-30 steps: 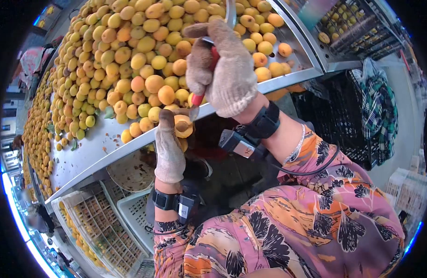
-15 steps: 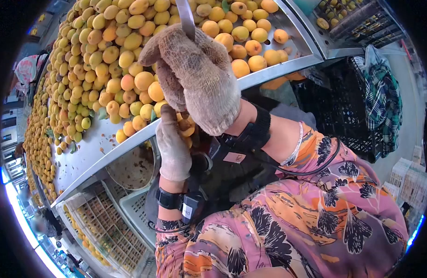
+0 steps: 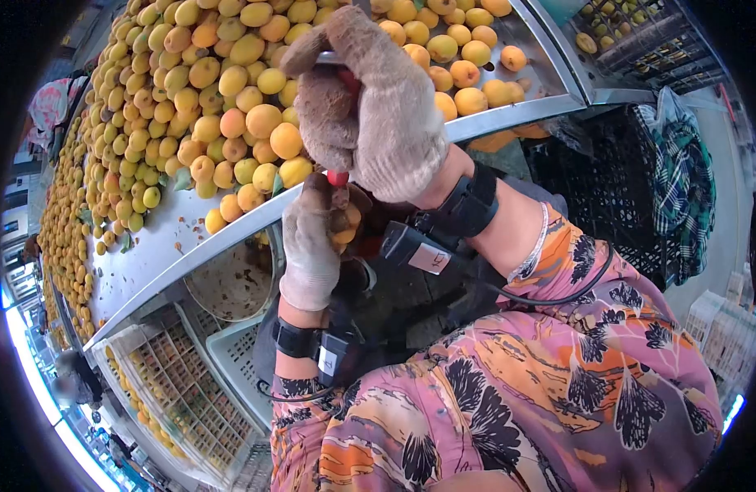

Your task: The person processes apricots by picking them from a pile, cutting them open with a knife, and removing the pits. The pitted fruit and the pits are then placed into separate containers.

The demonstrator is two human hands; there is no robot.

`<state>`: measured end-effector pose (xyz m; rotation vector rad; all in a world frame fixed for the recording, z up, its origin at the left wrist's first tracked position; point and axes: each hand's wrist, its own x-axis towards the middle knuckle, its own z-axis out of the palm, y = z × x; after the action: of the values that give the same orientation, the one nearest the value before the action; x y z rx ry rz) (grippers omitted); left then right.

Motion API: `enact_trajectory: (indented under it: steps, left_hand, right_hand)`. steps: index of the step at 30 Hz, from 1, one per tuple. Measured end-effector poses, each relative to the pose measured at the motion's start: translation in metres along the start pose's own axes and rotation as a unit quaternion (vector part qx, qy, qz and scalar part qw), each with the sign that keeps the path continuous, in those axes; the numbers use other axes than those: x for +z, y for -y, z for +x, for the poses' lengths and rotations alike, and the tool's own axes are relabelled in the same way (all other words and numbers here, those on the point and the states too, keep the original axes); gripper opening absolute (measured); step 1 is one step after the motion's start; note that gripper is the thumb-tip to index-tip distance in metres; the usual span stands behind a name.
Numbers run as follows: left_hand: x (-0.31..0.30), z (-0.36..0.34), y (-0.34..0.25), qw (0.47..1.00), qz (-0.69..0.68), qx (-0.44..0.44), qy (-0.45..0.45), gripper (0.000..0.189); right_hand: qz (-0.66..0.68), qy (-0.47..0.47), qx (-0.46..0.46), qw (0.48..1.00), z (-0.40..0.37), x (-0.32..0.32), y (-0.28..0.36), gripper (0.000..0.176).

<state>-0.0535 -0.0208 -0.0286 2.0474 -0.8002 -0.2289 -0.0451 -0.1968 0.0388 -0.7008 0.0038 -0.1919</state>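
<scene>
Orange-yellow fruit point(image 3: 345, 225) is on the near side of the metal rim point(image 3: 517, 115) that edges the surface point(image 3: 148, 262), held between the fingers and thumb of the gloved left hand point(image 3: 310, 246), which touches it and is on that same near side. The gloved right hand point(image 3: 378, 107) reaches over the rim, its fist curled tightly round a red-handled tool point(image 3: 338, 178), so from that fist the fruit lies back toward the near side of the rim and a little to the left. The tool's long axis runs across the rim rather than along it, its lower red end pointing at the fruit; whether the two touch I cannot tell, nor the fruit's own long axis. Beyond the rim lies the heaped fruit point(image 3: 247, 49)
</scene>
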Motion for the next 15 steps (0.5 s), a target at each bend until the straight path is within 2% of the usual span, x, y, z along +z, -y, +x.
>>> enact_trajectory:
  steps: [1, 2, 4, 6, 8, 10, 12, 13, 14, 15]
  left_hand:
    - [-0.002, 0.001, -0.004, 0.990, -0.085, -0.109, 0.028, 0.067]
    - [-0.003, 0.001, -0.010, 0.990, -0.085, -0.110, 0.028, 0.067]
    - [-0.004, 0.001, -0.019, 0.994, 0.106, 0.020, -0.009, 0.086]
    - [-0.003, 0.001, -0.013, 0.989, 0.145, -0.014, -0.017, 0.088]
    - [-0.004, 0.008, -0.021, 0.994, -0.020, -0.096, -0.048, 0.056]
    - [-0.003, 0.015, -0.038, 0.963, -0.186, -0.179, -0.072, 0.040]
    - [-0.003, 0.020, -0.046, 0.897, -0.347, -0.256, -0.096, 0.055]
    - [-0.010, 0.021, -0.037, 0.870, -0.382, -0.303, -0.071, 0.058]
    - [-0.013, 0.022, -0.026, 0.871, -0.381, -0.300, -0.071, 0.058]
    - [-0.014, 0.022, -0.015, 0.958, -0.201, -0.174, -0.111, 0.055]
  right_hand:
    - [0.030, -0.001, 0.014, 0.999, 0.000, -0.001, 0.000, 0.040]
    - [0.030, -0.001, 0.015, 0.999, 0.000, -0.003, -0.002, 0.040]
    - [0.211, -0.021, 0.141, 0.967, 0.002, -0.007, -0.011, 0.041]
    - [0.172, -0.043, 0.116, 0.977, -0.004, 0.002, -0.012, 0.040]
    - [0.149, -0.073, 0.086, 0.982, -0.002, 0.004, -0.009, 0.038]
    - [0.153, -0.091, 0.073, 0.981, 0.005, -0.009, 0.000, 0.034]
    - [0.109, -0.132, 0.023, 0.985, 0.015, -0.017, 0.009, 0.033]
    - [0.079, -0.145, -0.002, 0.986, 0.015, -0.020, 0.012, 0.029]
    - [0.080, -0.143, -0.004, 0.987, 0.017, -0.019, 0.014, 0.029]
    - [0.033, -0.140, -0.027, 0.989, 0.019, -0.019, 0.015, 0.028]
